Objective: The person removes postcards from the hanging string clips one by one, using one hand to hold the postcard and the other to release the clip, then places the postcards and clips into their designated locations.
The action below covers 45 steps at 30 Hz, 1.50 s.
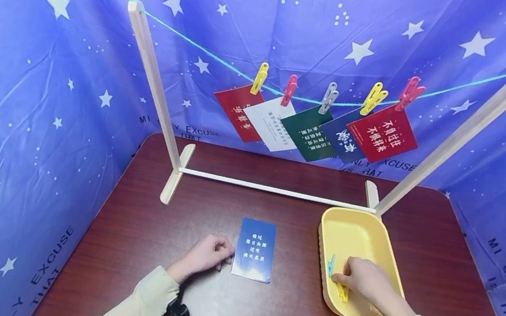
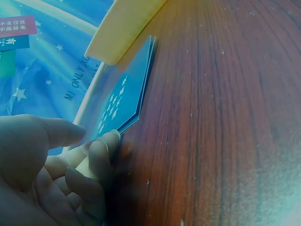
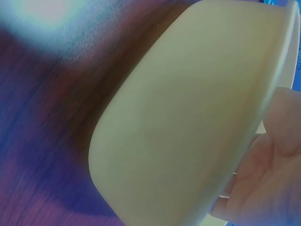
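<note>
A blue card point(image 1: 255, 249) with white writing lies on the table; the left wrist view shows two layers at its edge. My left hand point(image 1: 210, 251) rests at its left side, with loosely bent fingertips point(image 2: 111, 137) at the card's edge and the thumb apart from them. My right hand point(image 1: 370, 280) reaches down into a yellow basin point(image 1: 367, 220). Its thumb is beside a teal clothespin point(image 1: 331, 265), and a yellow clothespin point(image 1: 342, 292) lies partly under the hand. In the right wrist view, the basin wall point(image 3: 174, 117) hides the fingertips; I cannot tell whether they grip a clothespin.
A wooden frame point(image 1: 157, 87) stands at the back with a teal string point(image 1: 210, 54) across it. Several cards, including a red card point(image 1: 383, 134) and a white card point(image 1: 271, 122), hang from clothespins. Starry blue cloth point(image 1: 281, 8) surrounds the brown table point(image 1: 119, 247).
</note>
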Each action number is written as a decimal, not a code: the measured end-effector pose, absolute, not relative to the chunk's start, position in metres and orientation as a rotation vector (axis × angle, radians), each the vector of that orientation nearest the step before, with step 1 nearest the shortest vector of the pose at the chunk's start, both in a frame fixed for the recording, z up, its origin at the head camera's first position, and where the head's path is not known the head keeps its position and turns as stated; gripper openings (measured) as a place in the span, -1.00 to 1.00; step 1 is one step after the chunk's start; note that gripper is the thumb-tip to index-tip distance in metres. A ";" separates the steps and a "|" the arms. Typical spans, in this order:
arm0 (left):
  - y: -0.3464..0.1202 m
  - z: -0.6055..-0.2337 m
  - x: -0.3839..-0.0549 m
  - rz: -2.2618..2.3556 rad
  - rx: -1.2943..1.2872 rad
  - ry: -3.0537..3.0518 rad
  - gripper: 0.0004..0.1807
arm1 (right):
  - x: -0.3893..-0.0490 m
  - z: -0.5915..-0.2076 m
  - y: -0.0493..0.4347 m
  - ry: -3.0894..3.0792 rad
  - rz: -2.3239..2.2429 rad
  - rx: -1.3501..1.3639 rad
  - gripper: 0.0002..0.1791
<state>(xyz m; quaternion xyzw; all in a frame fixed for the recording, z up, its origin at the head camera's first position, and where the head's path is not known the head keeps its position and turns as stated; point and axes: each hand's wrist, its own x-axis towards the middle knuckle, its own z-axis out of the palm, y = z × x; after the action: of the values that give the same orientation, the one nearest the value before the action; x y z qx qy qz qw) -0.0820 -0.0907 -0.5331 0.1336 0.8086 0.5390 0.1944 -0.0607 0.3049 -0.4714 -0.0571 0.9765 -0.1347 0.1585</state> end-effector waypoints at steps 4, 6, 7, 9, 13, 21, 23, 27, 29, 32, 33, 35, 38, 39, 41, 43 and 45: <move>-0.092 -0.533 -0.083 1.510 0.372 2.268 -0.80 | -0.061 -0.471 0.302 2.799 -0.359 -0.166 -0.62; -0.092 -0.532 -0.084 1.511 0.366 2.268 -0.80 | -0.060 -0.471 0.301 2.803 -0.343 -0.169 -0.62; -0.093 -0.532 -0.084 1.510 0.362 2.267 -0.80 | -0.060 -0.471 0.301 2.806 -0.339 -0.171 -0.62; -0.093 -0.531 -0.085 1.508 0.357 2.267 -0.80 | -0.060 -0.471 0.300 2.818 -0.326 -0.183 -0.62; -0.094 -0.531 -0.086 1.510 0.361 2.263 -0.80 | -0.058 -0.471 0.297 2.845 -0.316 -0.210 -0.62; -0.096 -0.531 -0.085 1.536 0.351 2.218 -0.79 | -0.055 -0.471 0.294 2.856 -0.285 -0.220 -0.62; -0.096 -0.531 -0.083 1.540 0.351 2.203 -0.80 | -0.052 -0.470 0.295 2.861 -0.265 -0.238 -0.61; -0.096 -0.532 -0.081 1.552 0.353 2.178 -0.81 | -0.048 -0.463 0.296 2.877 -0.202 -0.263 -0.58; -0.095 -0.532 -0.081 1.567 0.354 2.173 -0.81 | -0.047 -0.459 0.296 2.886 -0.173 -0.266 -0.57; -0.094 -0.531 -0.081 1.590 0.339 2.174 -0.82 | -0.047 -0.453 0.297 2.894 -0.152 -0.280 -0.57; -0.094 -0.530 -0.081 1.600 0.332 2.178 -0.82 | -0.047 -0.452 0.297 2.894 -0.154 -0.286 -0.58; -0.094 -0.529 -0.081 1.615 0.314 2.190 -0.83 | -0.048 -0.449 0.297 2.890 -0.177 -0.288 -0.59; -0.095 -0.526 -0.083 1.644 0.297 2.189 -0.82 | -0.049 -0.444 0.297 2.881 -0.240 -0.278 -0.60; -0.096 -0.524 -0.084 1.654 0.301 2.186 -0.82 | -0.049 -0.443 0.297 2.879 -0.267 -0.268 -0.61; -0.097 -0.521 -0.087 1.667 0.308 2.185 -0.81 | -0.050 -0.439 0.296 2.886 -0.314 -0.256 -0.62; -0.099 -0.517 -0.090 1.676 0.316 2.189 -0.80 | -0.052 -0.436 0.294 2.908 -0.343 -0.259 -0.63; -0.100 -0.512 -0.093 1.679 0.328 2.200 -0.80 | -0.053 -0.433 0.292 2.934 -0.366 -0.275 -0.63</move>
<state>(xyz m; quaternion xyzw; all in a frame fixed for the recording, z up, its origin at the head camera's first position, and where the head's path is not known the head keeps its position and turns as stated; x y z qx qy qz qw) -0.0926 -0.1004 -0.5120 0.1157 0.7770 0.5930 0.1764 -0.0534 0.2916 -0.4330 -0.0922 0.9844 -0.1229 0.0860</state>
